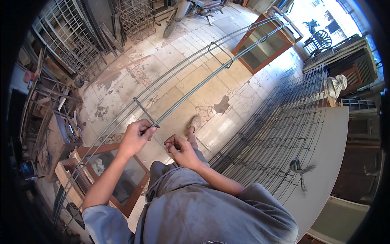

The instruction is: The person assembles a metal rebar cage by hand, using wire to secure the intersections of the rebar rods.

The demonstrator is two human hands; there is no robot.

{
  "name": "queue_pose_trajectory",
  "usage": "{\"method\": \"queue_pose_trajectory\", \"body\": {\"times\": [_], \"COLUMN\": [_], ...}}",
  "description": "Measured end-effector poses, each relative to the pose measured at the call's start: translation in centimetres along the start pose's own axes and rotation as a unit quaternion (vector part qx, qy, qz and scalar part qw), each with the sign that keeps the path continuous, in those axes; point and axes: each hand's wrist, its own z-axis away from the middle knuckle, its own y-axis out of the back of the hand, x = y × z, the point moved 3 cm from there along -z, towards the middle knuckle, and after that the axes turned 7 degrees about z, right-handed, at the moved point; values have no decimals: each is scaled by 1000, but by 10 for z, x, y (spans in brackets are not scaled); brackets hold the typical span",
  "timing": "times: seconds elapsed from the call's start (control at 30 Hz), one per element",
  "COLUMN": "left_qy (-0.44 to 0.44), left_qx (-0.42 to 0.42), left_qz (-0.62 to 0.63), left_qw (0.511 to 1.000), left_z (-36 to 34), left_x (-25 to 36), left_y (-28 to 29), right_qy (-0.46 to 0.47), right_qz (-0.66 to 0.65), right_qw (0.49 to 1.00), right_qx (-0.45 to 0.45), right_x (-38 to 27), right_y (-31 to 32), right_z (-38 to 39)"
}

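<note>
Long steel reinforcing bars (pixel 191 92) run diagonally across the view, joined by a few bent steel stirrups. My left hand (pixel 138 137) is closed, thumb and fingers pinched at the near corner of one stirrup (pixel 145 110), where it meets the bars. Its fingers partly cover that joint. Just right of it and apart from the bars is my right hand (pixel 182 151), with its fingers curled together. Something small and dark shows at its fingertips, too small to name. Farther along, another stirrup (pixel 221 55) crosses the bars.
Wooden glass-fronted cabinets (pixel 129 209) (pixel 242 44) lie beneath both ends of the bars. To the right, finished steel cages (pixel 260 140) are stacked beside a bundle of tie wire (pixel 300 166) on a pale board (pixel 331 162). Metal racks (pixel 67 38) and a motorcycle (pixel 185 14) stand beyond the tiled floor.
</note>
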Motion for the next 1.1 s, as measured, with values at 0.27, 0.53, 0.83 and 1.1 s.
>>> {"method": "queue_pose_trajectory", "body": {"times": [0.27,0.53,0.83,1.1], "left_qy": [-51,-80,-55,-12], "left_qx": [28,64,36,56], "left_qz": [-55,-95,-88,-61], "left_qw": [997,990,994,996], "left_z": [3,0,2,2], "left_x": [-3,-3,7,0], "left_y": [-1,-6,-3,-1], "right_qy": [-11,37,42,31], "right_qz": [33,25,59,-15], "right_qw": [999,998,996,998], "right_qx": [12,53,60,58], "right_x": [-8,-3,-17,-15], "right_y": [2,0,2,-4], "right_z": [4,4,10,-1]}}
